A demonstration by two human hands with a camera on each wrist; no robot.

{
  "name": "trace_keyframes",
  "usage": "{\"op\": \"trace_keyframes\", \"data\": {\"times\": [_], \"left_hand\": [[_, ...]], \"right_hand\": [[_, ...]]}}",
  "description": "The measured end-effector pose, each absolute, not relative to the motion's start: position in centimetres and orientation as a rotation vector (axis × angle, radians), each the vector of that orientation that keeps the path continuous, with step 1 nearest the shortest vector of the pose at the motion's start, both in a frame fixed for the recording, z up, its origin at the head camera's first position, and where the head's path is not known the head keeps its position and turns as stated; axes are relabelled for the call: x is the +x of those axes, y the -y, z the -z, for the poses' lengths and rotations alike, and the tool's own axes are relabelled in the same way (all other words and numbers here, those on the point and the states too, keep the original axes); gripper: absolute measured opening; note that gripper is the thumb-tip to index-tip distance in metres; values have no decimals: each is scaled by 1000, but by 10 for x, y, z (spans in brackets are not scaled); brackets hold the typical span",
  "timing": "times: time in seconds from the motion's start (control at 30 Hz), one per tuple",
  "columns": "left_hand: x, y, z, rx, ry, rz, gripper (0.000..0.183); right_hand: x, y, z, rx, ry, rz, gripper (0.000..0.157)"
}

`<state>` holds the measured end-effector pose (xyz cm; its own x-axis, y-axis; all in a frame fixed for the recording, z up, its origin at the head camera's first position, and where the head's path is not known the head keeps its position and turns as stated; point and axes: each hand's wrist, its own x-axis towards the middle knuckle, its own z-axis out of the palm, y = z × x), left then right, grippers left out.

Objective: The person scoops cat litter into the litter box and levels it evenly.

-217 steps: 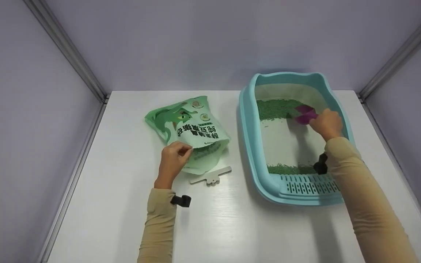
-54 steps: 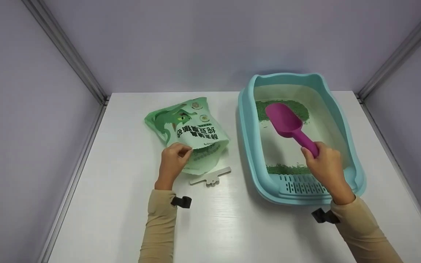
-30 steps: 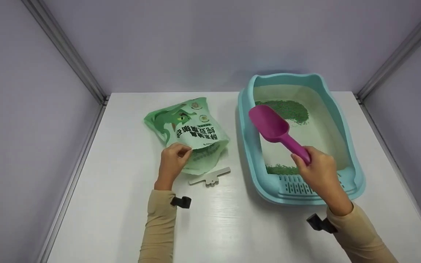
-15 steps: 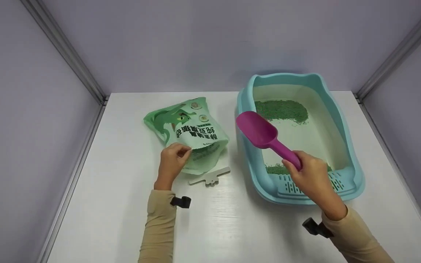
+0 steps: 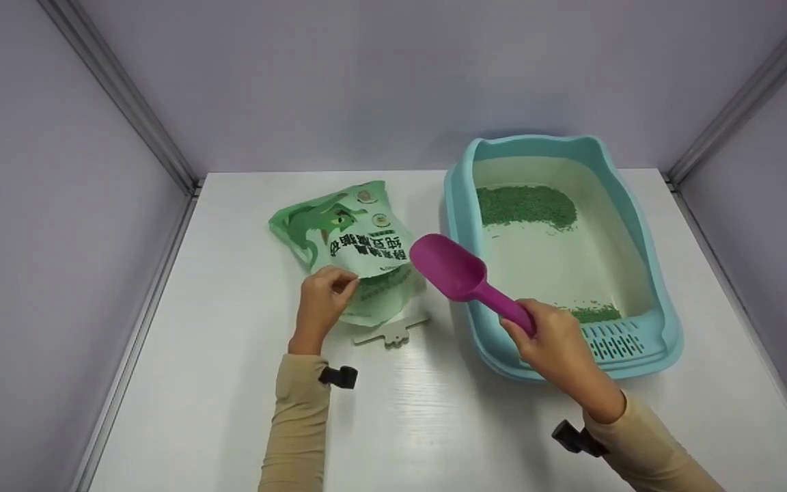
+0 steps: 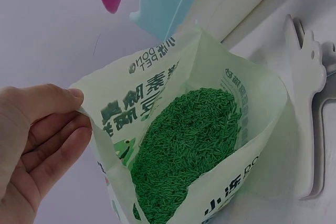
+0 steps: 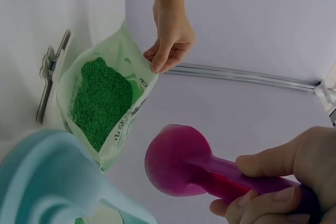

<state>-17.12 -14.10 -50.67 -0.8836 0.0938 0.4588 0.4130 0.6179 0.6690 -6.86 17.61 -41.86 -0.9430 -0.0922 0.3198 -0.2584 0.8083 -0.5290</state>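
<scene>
A green bag of cat litter (image 5: pixel 359 236) lies on the table with its mouth held apart. My left hand (image 5: pixel 322 307) pinches the bag's upper edge between thumb and fingers. Green litter pellets (image 6: pixel 184 140) show inside in the left wrist view. My right hand (image 5: pixel 557 348) grips the handle of a magenta scoop (image 5: pixel 449 266), fingers wrapped round it in the right wrist view. The scoop's bowl looks empty and is raised between bag and litter box, its tip overlapping the bag's right edge in the head view.
A light blue litter box (image 5: pixel 463 205) stands on the right of the white table (image 5: pixel 229 273). Green pellets (image 5: pixel 530 205) form a heap at its far end, with a smaller strip near the slotted step. A pale bag clip (image 5: pixel 393 333) lies just in front of the bag.
The right hand has brought the scoop out from low in the litter box, upward, then left across its rim towards the bag. The left hand stays at the bag's edge.
</scene>
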Motion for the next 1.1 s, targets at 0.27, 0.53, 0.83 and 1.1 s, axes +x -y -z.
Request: {"op": "trace_keyframes", "data": {"times": [0.27, 0.53, 0.83, 1.1], "left_hand": [[-172, 141, 506, -402, 2463, 1169, 5], [-172, 141, 507, -397, 2464, 1167, 5], [-172, 141, 508, -407, 2459, 1169, 5], [-173, 141, 510, -418, 2437, 1167, 5]], "right_hand": [[-66, -168, 422, 284, 2755, -852, 19], [-63, -162, 428, 328, 2749, -866, 13], [-62, -151, 444, 323, 2832, -870, 13], [-66, -141, 457, 312, 2828, -823, 15]]}}
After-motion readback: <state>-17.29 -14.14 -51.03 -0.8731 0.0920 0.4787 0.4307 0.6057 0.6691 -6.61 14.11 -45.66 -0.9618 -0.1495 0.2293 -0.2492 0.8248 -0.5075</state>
